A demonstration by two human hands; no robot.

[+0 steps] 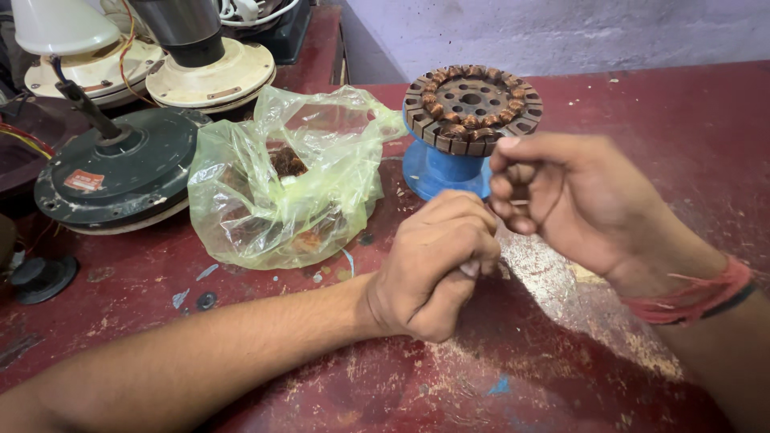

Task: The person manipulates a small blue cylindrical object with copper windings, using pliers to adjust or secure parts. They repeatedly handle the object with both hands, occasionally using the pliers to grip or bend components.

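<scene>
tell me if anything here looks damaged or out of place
The red tabletop is badly worn, its paint scraped to pale patches beneath the hands. A crumpled green plastic bag lies slumped open beside the wound stator. Nothing looks spilled.

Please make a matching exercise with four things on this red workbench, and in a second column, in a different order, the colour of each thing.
1. plastic bag
2. spool under the wound stator
3. wrist thread on the right hand
4. round motor housing at the left

a. blue
b. dark green
c. yellow-green, see-through
d. red

Pairs: 1-c, 2-a, 3-d, 4-b
</scene>
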